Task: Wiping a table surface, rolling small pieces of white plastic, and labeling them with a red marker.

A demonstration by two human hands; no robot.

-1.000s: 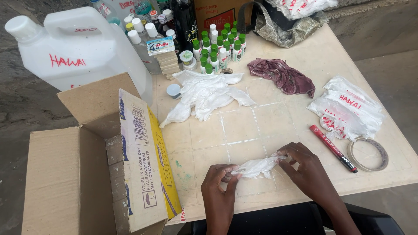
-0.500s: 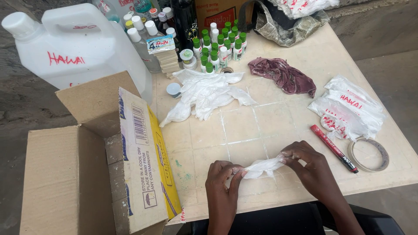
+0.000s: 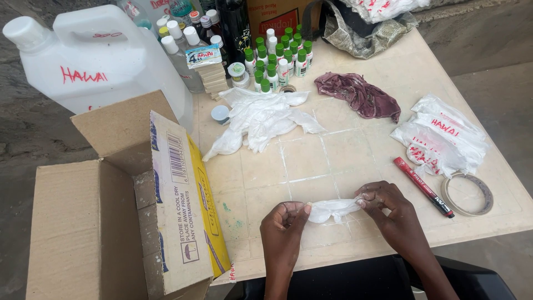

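**Two hands stretching a small white plastic bag above the desk**

The left hand [image 3: 284, 222] and the right hand [image 3: 388, 210] each pinch one end of a crumpled white plastic bag [image 3: 333, 209], held taut between them just over the near edge of the tiled desk [image 3: 311, 161]. Each grip is narrow, fingertips closed on the bag. Right of the right hand lie a red marker [image 3: 423, 186] and a tape ring [image 3: 468, 193], with a pile of printed white bags [image 3: 441, 136] beyond. A heap of plain white bags [image 3: 258, 118] and a maroon cloth [image 3: 358, 95] lie mid-desk. Small green-capped bottles [image 3: 280, 58] stand at the far edge beside a large white jug [image 3: 94, 61]. An open cardboard box [image 3: 122, 205] sits to the left.
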